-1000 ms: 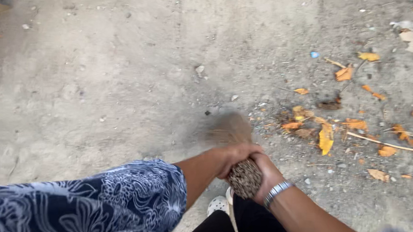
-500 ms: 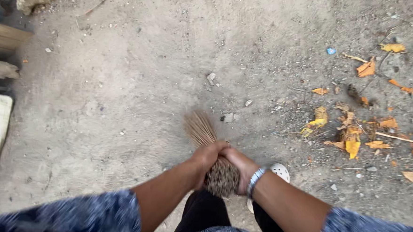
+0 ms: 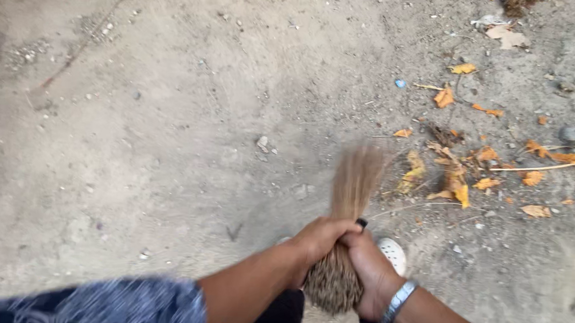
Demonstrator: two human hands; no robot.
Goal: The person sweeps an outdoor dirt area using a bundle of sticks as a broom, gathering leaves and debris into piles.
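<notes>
Because the bare dirt ground (image 3: pixel 138 140) is loose and dusty, a hard stroke could, I judge, scatter the orange leaves (image 3: pixel 454 180) lying just right of the tips rather than gather them. Your bundled stick broom (image 3: pixel 345 243) points away from you, bristles blurred above the soil. Left hand (image 3: pixel 319 238) and right hand (image 3: pixel 370 274) both clench its thick end, beside your white shoe (image 3: pixel 393 254).

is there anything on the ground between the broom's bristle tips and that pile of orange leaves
Nothing visible. The broom, gripped by the left hand and right hand, has its blurred tips right beside the orange leaves; only bare dirt ground and a thin twig lie there.
</notes>
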